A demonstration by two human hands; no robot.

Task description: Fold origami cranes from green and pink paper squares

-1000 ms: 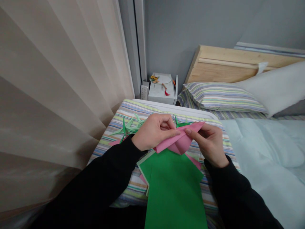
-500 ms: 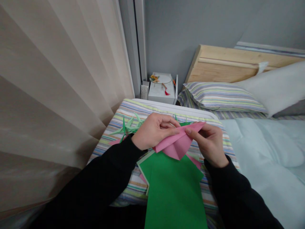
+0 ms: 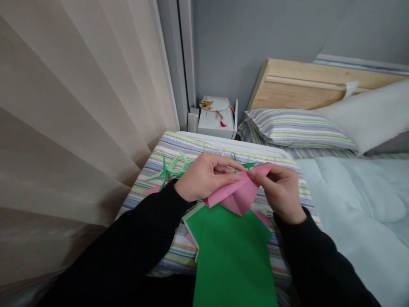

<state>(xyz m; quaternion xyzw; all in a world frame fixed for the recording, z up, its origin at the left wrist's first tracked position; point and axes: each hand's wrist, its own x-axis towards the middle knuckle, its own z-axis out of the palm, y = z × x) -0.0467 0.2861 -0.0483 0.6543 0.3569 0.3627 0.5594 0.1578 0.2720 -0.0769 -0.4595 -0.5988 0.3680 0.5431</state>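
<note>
A partly folded sheet of pink origami paper (image 3: pixel 240 197) is held up between both hands, with a pointed flap hanging down from its folded upper edge. My left hand (image 3: pixel 204 175) pinches its left side between thumb and fingers. At the right end, my right hand (image 3: pixel 281 189) grips it, thumb on the near face and fingers behind. Just below lie green paper sheets (image 3: pixel 234 256), stacked at angles with other sheets. Pink paper corners (image 3: pixel 261 216) stick out from under them. Folded light green paper pieces (image 3: pixel 172 168) lie beyond my left wrist.
A striped cloth (image 3: pixel 179 147) covers the small table. Behind it stands a white bedside cabinet (image 3: pixel 211 123) with a round hoop and a red tassel on top. A pleated curtain (image 3: pixel 96 106) hangs at the left; a bed with a pale blue quilt (image 3: pixel 358 204) is at the right.
Both hands keep hold of the pink paper, and its folded edge has tilted slightly. My left fingertips have shifted a little to the right along the top edge.
</note>
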